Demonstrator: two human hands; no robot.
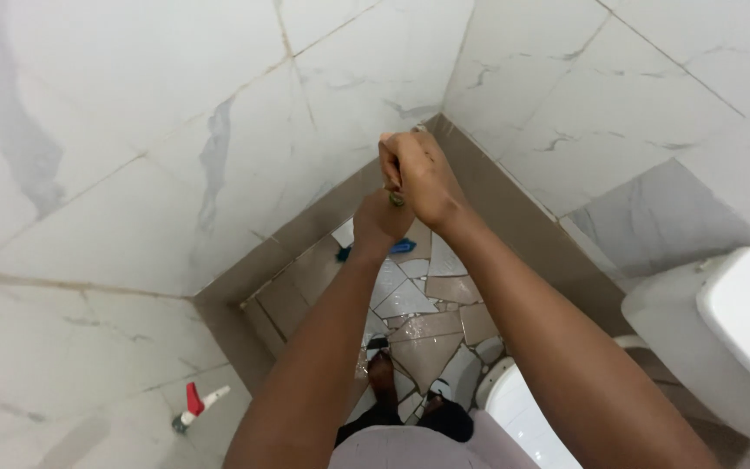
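Both hands close around one thin handle [395,196], its long axis running steeply down toward the floor. The right hand [418,178] has its grip clamped uppermost; the left hand [381,221] is clamped just beneath, touching it. A blue brush head [402,247] shows directly below the lower grip, over the broken-tile floor [427,334].

Arms: both bare, extended forward and downward, converging. Right hand [418,178]: fist closed, uppermost. Left hand [381,221]: fist closed, directly beneath, touching the right.
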